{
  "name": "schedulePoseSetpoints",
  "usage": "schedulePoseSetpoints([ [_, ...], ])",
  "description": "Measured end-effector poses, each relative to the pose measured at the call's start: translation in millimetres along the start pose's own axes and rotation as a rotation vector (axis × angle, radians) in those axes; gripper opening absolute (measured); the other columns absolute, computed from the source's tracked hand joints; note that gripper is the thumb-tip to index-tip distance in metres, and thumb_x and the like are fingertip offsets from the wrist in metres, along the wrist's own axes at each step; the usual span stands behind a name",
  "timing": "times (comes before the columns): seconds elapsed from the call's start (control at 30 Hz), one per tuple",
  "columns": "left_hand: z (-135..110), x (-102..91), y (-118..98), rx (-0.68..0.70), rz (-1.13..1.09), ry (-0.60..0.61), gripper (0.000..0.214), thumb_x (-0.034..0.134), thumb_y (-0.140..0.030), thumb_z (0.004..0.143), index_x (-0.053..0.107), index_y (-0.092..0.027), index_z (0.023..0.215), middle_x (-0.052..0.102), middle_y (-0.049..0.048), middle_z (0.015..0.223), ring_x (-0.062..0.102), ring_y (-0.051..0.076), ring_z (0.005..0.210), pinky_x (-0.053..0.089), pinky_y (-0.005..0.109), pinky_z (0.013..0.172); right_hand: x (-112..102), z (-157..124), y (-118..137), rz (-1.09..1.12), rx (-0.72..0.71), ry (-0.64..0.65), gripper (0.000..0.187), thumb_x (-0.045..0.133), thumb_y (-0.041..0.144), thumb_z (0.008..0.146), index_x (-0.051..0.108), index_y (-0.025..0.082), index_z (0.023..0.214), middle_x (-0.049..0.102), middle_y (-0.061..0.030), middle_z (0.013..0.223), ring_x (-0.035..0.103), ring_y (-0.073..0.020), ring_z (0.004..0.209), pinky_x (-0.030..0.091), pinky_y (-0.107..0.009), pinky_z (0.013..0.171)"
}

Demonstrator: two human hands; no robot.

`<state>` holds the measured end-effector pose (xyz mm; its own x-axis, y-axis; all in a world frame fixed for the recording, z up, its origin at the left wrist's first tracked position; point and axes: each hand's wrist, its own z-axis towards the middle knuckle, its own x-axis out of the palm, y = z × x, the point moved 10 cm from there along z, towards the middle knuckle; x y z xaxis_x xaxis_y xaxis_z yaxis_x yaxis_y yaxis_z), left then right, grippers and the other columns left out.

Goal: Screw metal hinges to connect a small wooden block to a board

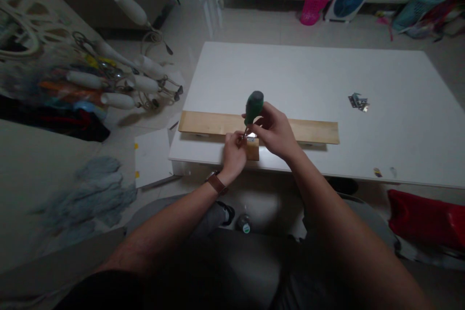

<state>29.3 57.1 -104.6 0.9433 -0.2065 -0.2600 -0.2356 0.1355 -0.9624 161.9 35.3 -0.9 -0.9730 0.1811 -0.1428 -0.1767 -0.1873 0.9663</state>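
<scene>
My right hand (273, 128) is closed on a green-handled screwdriver (254, 108), which stands nearly upright with its tip down. The tip meets a small shiny metal bracket (250, 139) on a short wooden block (253, 151). Beside the tip, the fingers of my left hand (234, 154) pinch together against the block and bracket; what lies between them is hidden. Behind both hands runs a long pale wooden board (207, 123), raised slightly off the white table (298, 77). The block sits at the board's near edge, close to the table's front edge.
Several metal brackets (359, 102) lie in a pile on the table's right half. Two small items (378, 172) rest near its front edge. Left of the table are lamp parts with cords (145, 82) and a white panel (154, 157). A bottle (244, 224) stands on the floor below.
</scene>
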Motion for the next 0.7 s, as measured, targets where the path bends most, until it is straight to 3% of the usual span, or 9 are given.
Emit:
schedulePoseSetpoints([
  [0.23, 2.5, 0.8, -3.6, 0.039, 0.06, 0.012, 0.015, 0.061, -0.012, 0.097, 0.068, -0.025, 0.092, 0.059, 0.0044, 0.093, 0.061, 0.021, 0.086, 0.054, 0.037, 0.084, -2.1, -4.1, 3.1, -0.257, -0.073, -0.176, 0.021, 0.082, 0.031, 0.081, 0.066, 0.023, 0.092, 0.062, -0.0017, 0.09, 0.055, -0.017, 0.075, 0.049, -0.033, 0.064],
  [0.4, 1.5, 0.7, 0.1, 0.019, 0.022, 0.007, 0.014, 0.061, -0.011, 0.097, 0.069, -0.024, 0.095, 0.06, 0.0049, 0.098, 0.062, 0.019, 0.087, 0.054, 0.034, 0.083, 1.1, -2.9, 0.4, -0.162, 0.013, -0.068, 0.028, 0.074, 0.019, 0.078, 0.069, 0.023, 0.105, 0.069, -0.0022, 0.094, 0.061, -0.0181, 0.078, 0.05, -0.032, 0.064],
  [0.53, 0.6, 1.4, 0.4, 0.021, 0.014, 0.019, 0.009, 0.061, -0.017, 0.1, 0.068, -0.023, 0.098, 0.059, 0.0048, 0.102, 0.062, 0.017, 0.088, 0.053, 0.032, 0.083, 2.1, -1.5, 5.2, -0.096, -0.008, 0.039, 0.037, 0.068, 0.02, 0.079, 0.071, 0.022, 0.116, 0.073, -0.0041, 0.104, 0.066, -0.0179, 0.08, 0.052, -0.031, 0.065],
  [0.7, 1.1, 2.0, -1.8, 0.002, 0.048, 0.032, 0.012, 0.06, -0.014, 0.099, 0.068, -0.022, 0.095, 0.059, 0.0051, 0.099, 0.061, 0.018, 0.091, 0.053, 0.031, 0.083, -4.4, -1.5, -1.0, -0.061, -0.017, -0.054, 0.03, 0.076, 0.03, 0.081, 0.071, 0.022, 0.11, 0.07, -0.0028, 0.096, 0.066, -0.0179, 0.076, 0.054, -0.034, 0.066],
])
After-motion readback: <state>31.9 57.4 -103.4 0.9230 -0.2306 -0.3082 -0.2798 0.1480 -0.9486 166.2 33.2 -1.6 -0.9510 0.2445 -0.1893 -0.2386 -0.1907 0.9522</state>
